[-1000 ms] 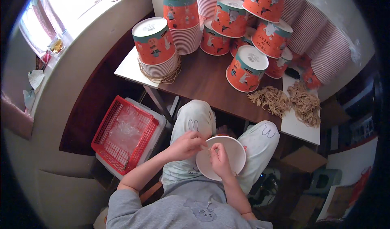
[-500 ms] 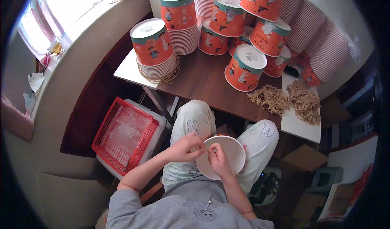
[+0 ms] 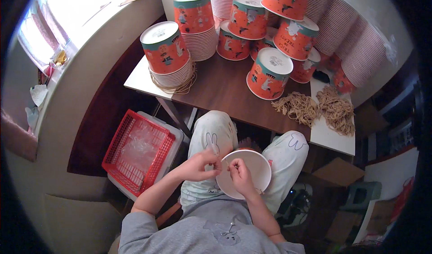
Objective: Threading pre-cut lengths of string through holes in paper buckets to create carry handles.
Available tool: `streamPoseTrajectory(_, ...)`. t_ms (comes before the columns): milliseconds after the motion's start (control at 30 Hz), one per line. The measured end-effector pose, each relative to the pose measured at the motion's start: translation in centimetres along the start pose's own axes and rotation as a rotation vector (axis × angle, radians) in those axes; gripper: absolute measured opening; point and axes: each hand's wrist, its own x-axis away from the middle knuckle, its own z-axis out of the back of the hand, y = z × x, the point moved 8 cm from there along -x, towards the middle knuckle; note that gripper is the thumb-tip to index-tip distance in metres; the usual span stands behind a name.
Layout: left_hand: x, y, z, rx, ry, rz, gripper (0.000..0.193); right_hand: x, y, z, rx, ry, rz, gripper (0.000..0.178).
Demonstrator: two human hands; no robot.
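A paper bucket point(image 3: 257, 166), white inside, rests mouth up between my thighs. Over its left rim my left hand point(image 3: 203, 166) is closed in a pinch. My right hand point(image 3: 241, 176), also pinching, is above the bucket's mouth. A short bit of thin tan cord point(image 3: 226, 162) shows between the two hands' fingertips; most of it is hidden by the fingers. Near the bucket's lower right rim a small tan bit point(image 3: 259, 191) sticks out beside my right wrist.
On the brown table point(image 3: 220, 89) stand upturned orange buckets point(image 3: 269, 76) and tall nested stacks point(image 3: 200, 44). Two heaps of tan cord point(image 3: 297, 108) lie at its right. Cord loops circle the left stack point(image 3: 165, 51). A red basket point(image 3: 139, 150) sits at lower left.
My left hand has shifted slightly down and left, and the gap between the hands is a little wider. The view has tilted slightly; the bucket stays between my thighs.
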Motion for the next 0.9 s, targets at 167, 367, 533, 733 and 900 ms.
streamPoseTrajectory(167,0.8,0.0,-0.8,-0.019,-0.027,0.098,0.013,0.6,-0.2,0.2,-0.002,-0.008,-0.002,0.004)
streamPoseTrajectory(367,1.1,-0.5,-2.6,-0.180,-0.057,0.277,0.019,1.4,-1.8,0.2,0.070,-0.003,0.103,0.004)
streamPoseTrajectory(533,1.4,-0.1,-2.7,-0.366,0.012,0.195,0.015,2.6,-2.9,-0.1,0.194,-0.041,0.195,0.007)
streamPoseTrajectory(733,1.7,0.1,-3.0,-0.144,0.046,0.169,0.011,3.3,-3.3,-0.4,0.205,-0.060,0.255,0.006)
streamPoseTrajectory(900,2.0,0.4,-3.0,-0.223,0.091,0.127,0.010,3.3,-3.0,-0.3,0.191,-0.039,0.247,0.005)
